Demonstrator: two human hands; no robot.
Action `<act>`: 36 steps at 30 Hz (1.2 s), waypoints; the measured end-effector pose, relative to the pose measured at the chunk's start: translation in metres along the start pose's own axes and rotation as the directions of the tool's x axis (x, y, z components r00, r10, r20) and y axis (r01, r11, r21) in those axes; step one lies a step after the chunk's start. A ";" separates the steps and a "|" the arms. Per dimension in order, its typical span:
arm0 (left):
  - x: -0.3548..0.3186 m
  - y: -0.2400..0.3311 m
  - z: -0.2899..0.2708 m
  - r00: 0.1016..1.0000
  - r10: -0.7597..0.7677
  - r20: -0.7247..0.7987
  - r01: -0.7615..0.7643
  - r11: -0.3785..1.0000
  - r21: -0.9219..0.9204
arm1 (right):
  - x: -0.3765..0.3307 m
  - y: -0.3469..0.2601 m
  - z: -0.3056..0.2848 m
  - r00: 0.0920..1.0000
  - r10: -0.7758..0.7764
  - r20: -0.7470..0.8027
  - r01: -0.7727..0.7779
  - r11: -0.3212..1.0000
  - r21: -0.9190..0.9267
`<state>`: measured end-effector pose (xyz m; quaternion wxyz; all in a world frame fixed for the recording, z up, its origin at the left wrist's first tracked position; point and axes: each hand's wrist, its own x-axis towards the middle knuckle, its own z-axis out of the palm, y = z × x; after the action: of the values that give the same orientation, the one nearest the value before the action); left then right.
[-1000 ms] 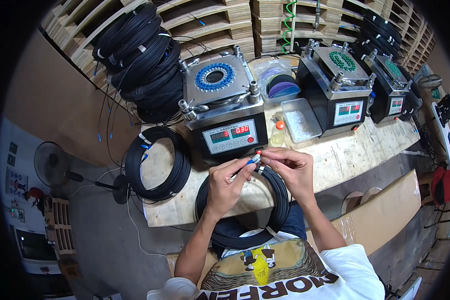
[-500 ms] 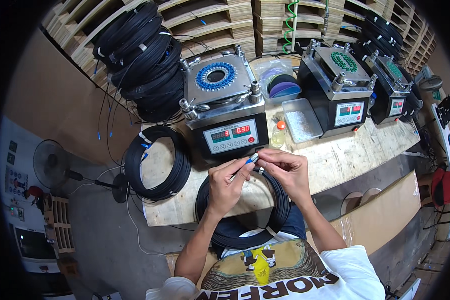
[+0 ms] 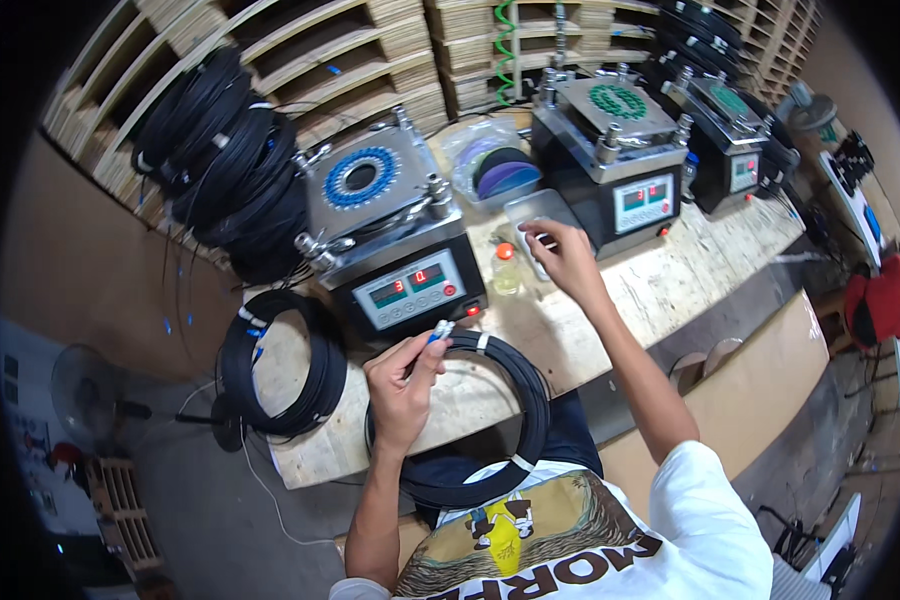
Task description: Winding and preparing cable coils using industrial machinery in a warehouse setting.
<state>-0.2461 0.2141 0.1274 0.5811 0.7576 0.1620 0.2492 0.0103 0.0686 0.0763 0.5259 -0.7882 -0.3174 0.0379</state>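
Observation:
My left hand [image 3: 402, 395] is closed on a blue fiber-optic connector [image 3: 436, 336] with pale tips, held upright in front of the nearest machine. A black cable coil [image 3: 536, 405] lies below that hand, partly on my lap and partly over the table edge. My right hand [image 3: 568, 262] is stretched forward over a clear plastic box [image 3: 526, 206], its fingers bent and pinched together. Whatever may be between those fingertips is too small to make out. Beside this hand stands a small clear bottle [image 3: 507, 275] with an orange cap.
A polishing machine [image 3: 395, 270] bears a ring of blue connectors. Two more machines [image 3: 625, 150] with green rings stand right. Colored discs [image 3: 505, 175] lie behind the box. Another black coil [image 3: 330, 365] and a tall coil stack [image 3: 215, 160] are left. Pallets [image 3: 370, 50] rise behind.
My right hand has left the connector and moved forward to the clear box. My left hand keeps the connector, slightly lower and further left. The whole view has shifted.

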 end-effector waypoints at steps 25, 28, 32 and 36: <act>-0.001 -0.001 0.000 0.998 -0.031 0.051 0.031 0.999 -0.008 | 0.048 0.131 -0.018 0.959 -0.019 0.283 0.147 0.886 -0.439; 0.000 0.001 0.000 0.998 -0.029 0.054 0.029 1.000 0.003 | 0.052 0.122 -0.023 0.915 0.023 0.404 0.116 0.941 -0.317; 0.000 -0.001 0.001 0.998 -0.036 0.056 0.035 0.999 0.010 | 0.046 0.119 -0.025 0.938 0.128 0.321 -0.099 0.989 -0.105; 0.000 -0.004 0.003 0.998 -0.023 0.060 0.023 1.000 -0.003 | 0.042 0.118 -0.025 0.960 0.108 0.260 -0.089 0.993 -0.083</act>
<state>-0.2442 0.2134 0.1228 0.5897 0.7618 0.1527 0.2202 0.1081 0.0419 -0.0014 0.4482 -0.8090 -0.3462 0.1572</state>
